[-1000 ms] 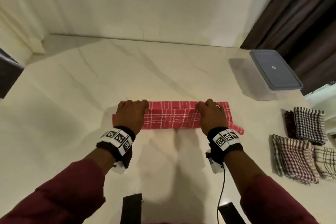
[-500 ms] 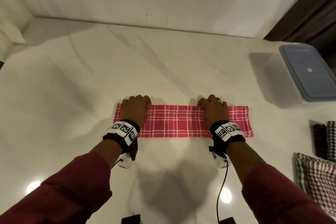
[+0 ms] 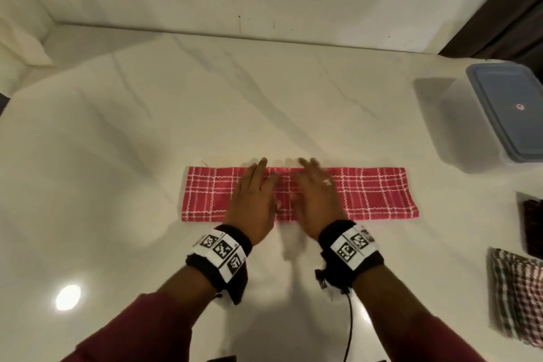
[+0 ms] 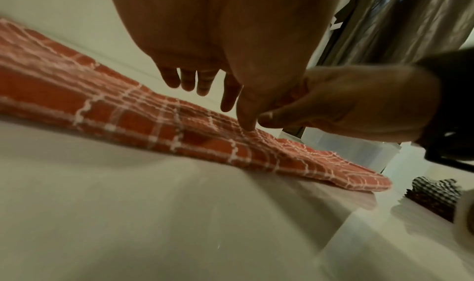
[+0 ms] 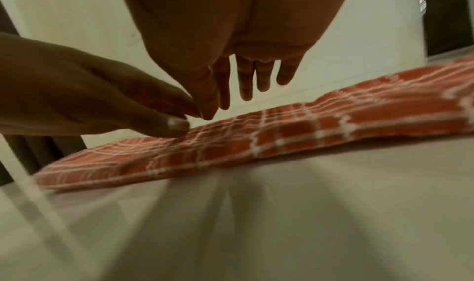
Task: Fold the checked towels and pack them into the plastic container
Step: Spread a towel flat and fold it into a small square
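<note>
A red checked towel lies folded into a long narrow strip on the white marble counter. My left hand and right hand sit side by side over the strip's middle, fingers straight and pointing away from me. In the left wrist view the left hand hovers just above the towel, with its thumb tip touching the cloth. From the right wrist, the right hand is also flat above the towel. The plastic container, with its grey-blue lid on, stands at the right.
Other checked towels lie at the counter's right edge: a dark one and a brown-checked one. A wall runs along the back of the counter. A dark curtain hangs at the far right.
Both hands have slid inward from the towel's ends to its middle and flattened out. The strip now lies smooth and even, where earlier it was rumpled with a loose corner.
</note>
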Action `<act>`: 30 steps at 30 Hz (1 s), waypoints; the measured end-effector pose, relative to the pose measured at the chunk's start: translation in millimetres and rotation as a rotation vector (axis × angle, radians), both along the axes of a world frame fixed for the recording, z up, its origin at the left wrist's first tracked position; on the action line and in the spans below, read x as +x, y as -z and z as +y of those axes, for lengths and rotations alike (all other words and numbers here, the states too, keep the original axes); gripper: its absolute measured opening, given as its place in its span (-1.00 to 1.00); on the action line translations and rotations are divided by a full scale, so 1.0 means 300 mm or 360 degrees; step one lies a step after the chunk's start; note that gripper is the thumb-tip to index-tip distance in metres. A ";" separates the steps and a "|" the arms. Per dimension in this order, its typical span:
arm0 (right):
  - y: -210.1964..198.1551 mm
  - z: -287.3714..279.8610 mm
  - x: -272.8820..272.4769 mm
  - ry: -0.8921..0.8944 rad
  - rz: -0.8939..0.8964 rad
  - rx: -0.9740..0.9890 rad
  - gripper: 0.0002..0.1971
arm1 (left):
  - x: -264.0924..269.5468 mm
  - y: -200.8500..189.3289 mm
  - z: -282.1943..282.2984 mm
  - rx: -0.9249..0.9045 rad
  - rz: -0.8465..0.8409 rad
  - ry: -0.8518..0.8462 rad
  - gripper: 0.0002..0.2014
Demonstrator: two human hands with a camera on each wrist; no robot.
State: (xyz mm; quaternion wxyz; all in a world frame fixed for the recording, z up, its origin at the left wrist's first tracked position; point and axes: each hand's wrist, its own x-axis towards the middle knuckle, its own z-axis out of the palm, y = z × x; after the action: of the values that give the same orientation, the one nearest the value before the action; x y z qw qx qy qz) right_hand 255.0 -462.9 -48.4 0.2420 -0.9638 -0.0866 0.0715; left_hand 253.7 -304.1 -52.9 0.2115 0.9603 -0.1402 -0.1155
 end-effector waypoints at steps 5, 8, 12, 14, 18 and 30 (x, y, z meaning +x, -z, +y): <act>0.061 0.083 -0.041 -0.0234 0.0442 -0.0126 -0.34 | -0.007 0.072 0.023 0.0127 0.0272 0.0075 -0.31; 0.094 0.040 -0.047 -0.0236 0.0478 -0.0201 -0.34 | 0.012 0.105 0.067 0.0239 0.0354 0.0132 -0.27; 0.122 -0.063 -0.051 -0.0090 0.0440 -0.0357 -0.14 | 0.022 0.118 0.100 0.0341 0.0357 0.0123 -0.11; 0.125 -0.130 -0.046 0.0046 0.0457 -0.0367 -0.06 | 0.024 0.115 0.111 0.0339 0.0387 0.0078 -0.07; 0.114 -0.322 -0.044 0.0400 0.0562 -0.0367 0.13 | 0.023 0.107 0.122 0.0321 0.0428 -0.0026 0.03; 0.029 -0.437 -0.126 0.1244 0.0340 0.0247 -0.08 | -0.043 0.040 0.122 0.0332 0.0551 -0.0013 0.20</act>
State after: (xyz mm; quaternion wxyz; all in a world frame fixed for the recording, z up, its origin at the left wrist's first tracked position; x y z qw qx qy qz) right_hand 217.1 -594.0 -57.2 0.3305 -0.8902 0.3064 0.0672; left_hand 240.8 -267.4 -65.0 0.1324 0.9434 -0.0851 -0.2920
